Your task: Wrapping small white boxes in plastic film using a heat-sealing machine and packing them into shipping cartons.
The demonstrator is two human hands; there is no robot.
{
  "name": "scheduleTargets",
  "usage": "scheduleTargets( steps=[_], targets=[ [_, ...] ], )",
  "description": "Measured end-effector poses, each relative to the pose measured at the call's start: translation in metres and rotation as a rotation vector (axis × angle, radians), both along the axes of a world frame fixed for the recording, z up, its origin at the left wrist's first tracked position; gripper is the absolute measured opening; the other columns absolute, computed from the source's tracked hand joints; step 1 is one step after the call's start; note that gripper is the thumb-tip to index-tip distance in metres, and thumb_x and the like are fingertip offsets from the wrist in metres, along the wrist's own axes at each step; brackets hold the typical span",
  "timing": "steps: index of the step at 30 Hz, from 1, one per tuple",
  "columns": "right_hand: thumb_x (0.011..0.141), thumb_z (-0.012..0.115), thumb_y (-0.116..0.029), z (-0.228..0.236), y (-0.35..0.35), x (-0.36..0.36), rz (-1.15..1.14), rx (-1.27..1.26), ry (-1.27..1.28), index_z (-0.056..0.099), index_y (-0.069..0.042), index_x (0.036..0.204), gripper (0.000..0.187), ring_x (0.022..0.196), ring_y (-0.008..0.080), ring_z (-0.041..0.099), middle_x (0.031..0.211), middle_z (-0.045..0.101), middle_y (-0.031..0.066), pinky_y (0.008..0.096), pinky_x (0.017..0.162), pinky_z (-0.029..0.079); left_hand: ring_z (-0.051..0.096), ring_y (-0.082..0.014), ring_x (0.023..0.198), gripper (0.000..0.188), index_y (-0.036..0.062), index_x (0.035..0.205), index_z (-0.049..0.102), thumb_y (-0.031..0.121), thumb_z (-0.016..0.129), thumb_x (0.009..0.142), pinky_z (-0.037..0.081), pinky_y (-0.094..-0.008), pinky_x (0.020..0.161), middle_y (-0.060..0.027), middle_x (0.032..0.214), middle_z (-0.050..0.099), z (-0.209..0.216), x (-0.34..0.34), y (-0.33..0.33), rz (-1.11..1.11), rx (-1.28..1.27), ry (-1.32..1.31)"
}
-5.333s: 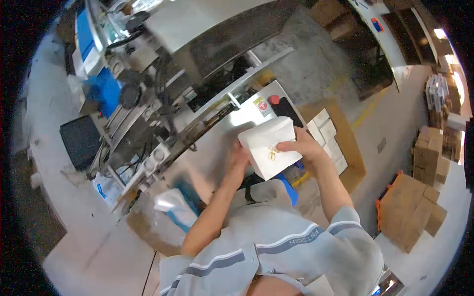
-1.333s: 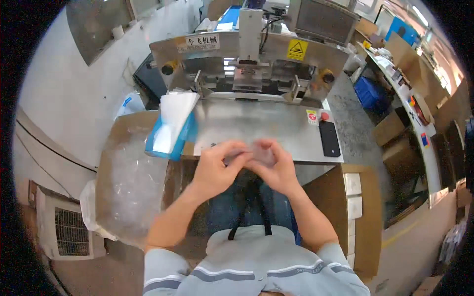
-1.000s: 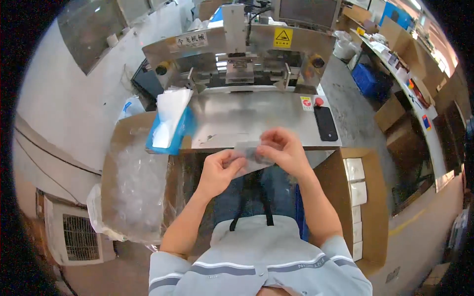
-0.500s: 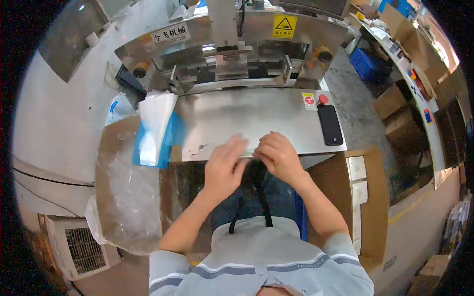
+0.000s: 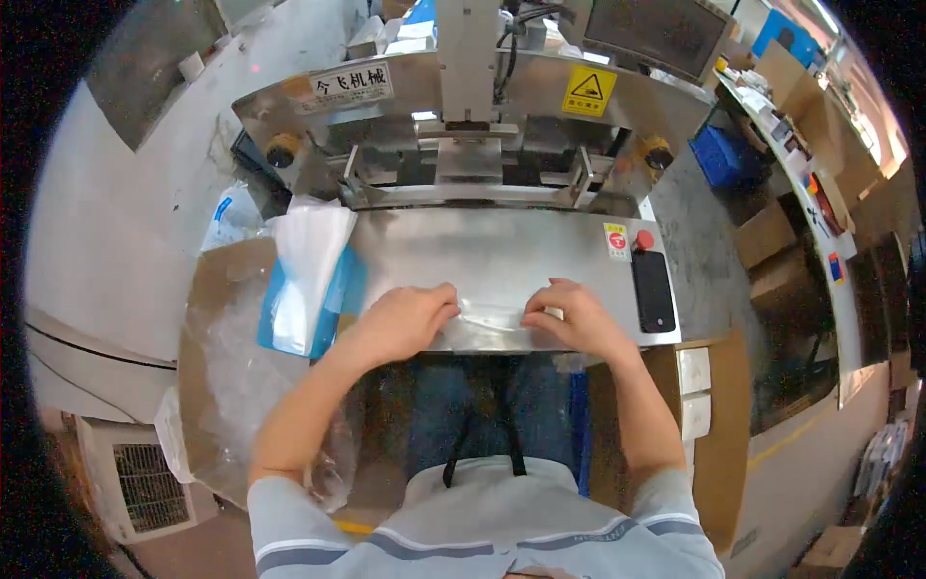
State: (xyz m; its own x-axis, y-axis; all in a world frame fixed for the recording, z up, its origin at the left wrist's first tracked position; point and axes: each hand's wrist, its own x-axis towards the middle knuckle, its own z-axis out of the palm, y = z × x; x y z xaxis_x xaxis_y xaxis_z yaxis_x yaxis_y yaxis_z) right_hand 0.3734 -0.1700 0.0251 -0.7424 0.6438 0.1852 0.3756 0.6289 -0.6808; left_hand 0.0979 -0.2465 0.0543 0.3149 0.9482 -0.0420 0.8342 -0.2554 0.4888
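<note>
A thin, crinkled piece of clear plastic, perhaps a bag [image 5: 490,320], is stretched between my two hands over the front edge of the metal worktable [image 5: 463,246]. Its left end is pinched by the fingertips of my left hand [image 5: 405,320]. On the other side, my right hand [image 5: 581,317] has its thumb and fingers pressed together on the right end. Glare on the plastic hides whether anything is inside it. Left of my left hand, a stack of white translucent sleeves [image 5: 311,265] lies on a blue folder-like holder [image 5: 345,289].
Behind the table stands a metal machine [image 5: 468,164]. A black phone [image 5: 653,289] and a red button [image 5: 644,239] are at its right. Cardboard boxes flank me: one with clear plastic [image 5: 231,357], another with white cartons [image 5: 694,372].
My hands have moved apart, from close together at the table edge, and the clear plastic now shows spread between them. The view has shifted, so the machine appears lower.
</note>
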Motion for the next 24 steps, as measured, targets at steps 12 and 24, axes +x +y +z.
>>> scheduleTargets(
  steps=[12,24],
  targets=[
    [0.081,0.077,-0.028,-0.04,0.138,-0.076,-0.401,-0.268,0.264,0.06,0.003,0.121,0.053,0.083,0.0173,0.067,0.097,0.07,0.0118,0.0303,0.076,0.054,0.062,-0.0437,0.091,0.027,0.0031,0.098,0.061,0.028,0.051,0.095,0.048,-0.0516,0.08,-0.0234,0.095,0.066,-0.055,-0.048,0.099,0.104,-0.08,0.042],
    [0.08,0.075,-0.021,-0.1,0.192,-0.104,-0.552,-0.277,0.382,0.065,0.001,0.087,0.025,0.071,0.0175,0.066,0.076,0.07,0.0109,0.0316,0.067,0.052,0.062,-0.0395,0.104,0.048,0.0062,0.133,0.052,0.031,0.06,0.092,0.049,-0.0489,0.088,-0.0224,0.123,0.061,-0.072,-0.047,0.111,0.234,0.306,-0.087]
  ],
)
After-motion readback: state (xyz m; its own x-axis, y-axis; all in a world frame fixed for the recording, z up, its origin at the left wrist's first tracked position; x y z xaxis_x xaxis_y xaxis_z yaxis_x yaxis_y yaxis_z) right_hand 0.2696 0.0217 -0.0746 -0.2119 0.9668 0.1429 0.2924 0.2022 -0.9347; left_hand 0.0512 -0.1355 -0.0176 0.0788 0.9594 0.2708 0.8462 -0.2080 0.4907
